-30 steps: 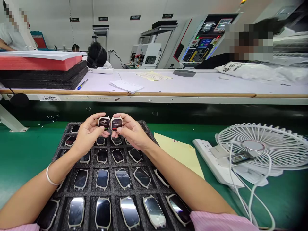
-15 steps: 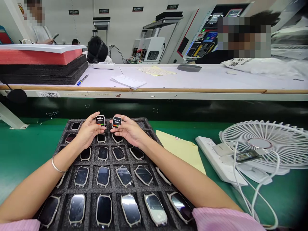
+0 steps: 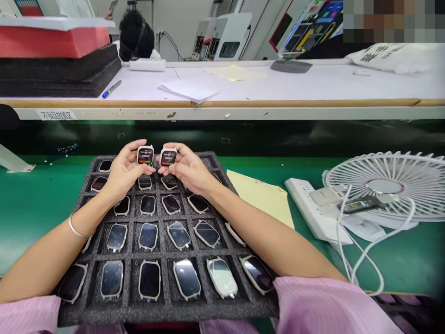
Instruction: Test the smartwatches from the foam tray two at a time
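My left hand (image 3: 125,169) grips a smartwatch body (image 3: 145,156) without a strap, its screen lit with text and a red and green bar. Beside it, my right hand (image 3: 191,168) holds a second smartwatch (image 3: 168,157), also lit with a similar display. The two watches are a small gap apart, upright and facing me. Both hands are above the far rows of a black foam tray (image 3: 163,308). Its compartments hold several more watch bodies with dark screens, such as one watch (image 3: 149,280) in the near row. My forearms cover some compartments.
Right of the tray lie a yellow sheet (image 3: 260,197), a white power strip (image 3: 314,218) with cables, and a white fan (image 3: 385,185). A raised shelf (image 3: 243,88) behind carries papers, a pen (image 3: 111,89) and stacked foam (image 3: 55,69). People are beyond it.
My view has tilted down, showing the tray's near edge. Both watches remain in my hands, and their screens now face me with the red and green bars differently arranged.
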{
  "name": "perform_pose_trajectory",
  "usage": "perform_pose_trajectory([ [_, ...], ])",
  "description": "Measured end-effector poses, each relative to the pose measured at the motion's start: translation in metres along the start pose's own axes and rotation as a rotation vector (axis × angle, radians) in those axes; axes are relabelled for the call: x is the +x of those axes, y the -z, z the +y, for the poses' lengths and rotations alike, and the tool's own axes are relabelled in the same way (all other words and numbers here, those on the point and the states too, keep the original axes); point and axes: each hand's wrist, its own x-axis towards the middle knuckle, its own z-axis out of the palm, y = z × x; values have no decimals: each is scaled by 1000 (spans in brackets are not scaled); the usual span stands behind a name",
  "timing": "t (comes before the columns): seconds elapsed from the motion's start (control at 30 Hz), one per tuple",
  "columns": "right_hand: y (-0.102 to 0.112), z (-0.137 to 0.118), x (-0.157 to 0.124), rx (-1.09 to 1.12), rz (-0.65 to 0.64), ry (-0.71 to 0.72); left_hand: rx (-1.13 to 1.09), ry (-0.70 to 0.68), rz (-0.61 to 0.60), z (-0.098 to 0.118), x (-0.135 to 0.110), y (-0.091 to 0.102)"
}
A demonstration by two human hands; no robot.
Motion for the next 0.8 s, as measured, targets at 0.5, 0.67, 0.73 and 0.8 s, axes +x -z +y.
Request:
perform_pose_trajectory([
  [0.5,-3,-8,-4,-14,32,-30,39,-27,11,2,0,-3],
  [0.67,-2,-7,-3,72,84,-103,48,-41,15,2,0,-3],
  [0.73,-1,-6,-2,99,120,-181,44,-31,21,1,0,-3],
  [0.8,-1,-5,-1,113,143,-247,20,3,34,0,0,-3],
])
